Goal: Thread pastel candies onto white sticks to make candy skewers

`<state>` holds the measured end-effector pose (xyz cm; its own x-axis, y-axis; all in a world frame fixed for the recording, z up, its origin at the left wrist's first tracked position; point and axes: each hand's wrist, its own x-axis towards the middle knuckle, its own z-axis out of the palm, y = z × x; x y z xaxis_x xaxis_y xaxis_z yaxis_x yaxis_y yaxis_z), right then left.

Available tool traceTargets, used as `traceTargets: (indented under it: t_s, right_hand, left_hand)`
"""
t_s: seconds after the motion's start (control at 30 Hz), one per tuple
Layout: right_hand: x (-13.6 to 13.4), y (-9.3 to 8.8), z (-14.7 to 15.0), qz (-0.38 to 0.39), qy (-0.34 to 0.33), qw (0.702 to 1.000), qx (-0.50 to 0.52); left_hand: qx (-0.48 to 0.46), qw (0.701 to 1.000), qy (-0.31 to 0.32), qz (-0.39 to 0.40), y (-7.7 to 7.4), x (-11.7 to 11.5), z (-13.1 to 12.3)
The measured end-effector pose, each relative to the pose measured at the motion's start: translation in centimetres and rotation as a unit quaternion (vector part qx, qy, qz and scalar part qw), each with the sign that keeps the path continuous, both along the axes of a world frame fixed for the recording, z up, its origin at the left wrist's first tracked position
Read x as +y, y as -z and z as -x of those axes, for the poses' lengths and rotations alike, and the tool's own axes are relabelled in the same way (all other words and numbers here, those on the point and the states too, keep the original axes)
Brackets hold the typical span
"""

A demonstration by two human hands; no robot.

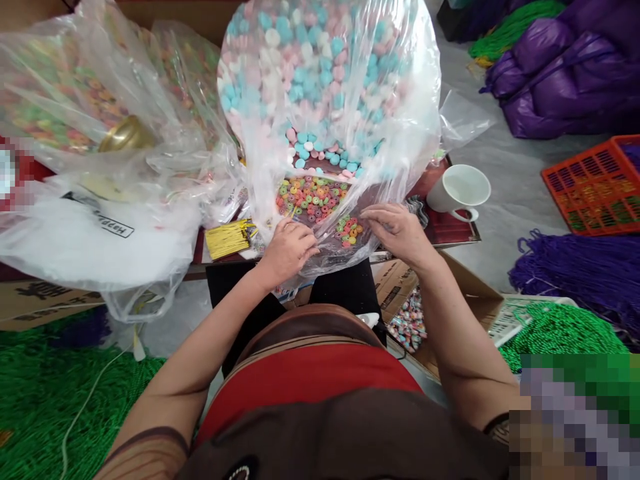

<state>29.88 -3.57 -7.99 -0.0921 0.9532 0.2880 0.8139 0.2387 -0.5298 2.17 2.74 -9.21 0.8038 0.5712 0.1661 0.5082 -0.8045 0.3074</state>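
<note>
Small ring-shaped candies [349, 230] in several colours lie on clear plastic [333, 257] at the table's front edge. My left hand [290, 250] is closed at the left side of this plastic, fingers bent with the tips pressed together. On the other side my right hand [397, 230] has its fingers drawn together on the plastic film. Just beyond the hands is a larger heap of the same ring candies [314, 195]. Behind it stands a big clear bag [330, 80] of pink, blue and white candies. A bundle of yellow ties [227, 240] lies left of my left hand.
A white mug [459, 190] stands near the table's right corner. Large candy bags with a brass-coloured bowl [126, 135] and white plastic bags [95, 227] cover the left. On the floor are an orange crate [595, 187], a cardboard box [465, 283] and green strands [565, 333].
</note>
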Motion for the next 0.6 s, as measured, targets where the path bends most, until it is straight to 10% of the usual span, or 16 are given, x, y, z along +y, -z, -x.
traceTargets:
  t_s: [0.6]
  right_hand:
    - [1.1,2.5,7.1,0.052,0.101,0.978,-0.176]
  left_hand:
    - [-0.014,0.999,0.027,-0.041,0.9,-1.5,-2.4]
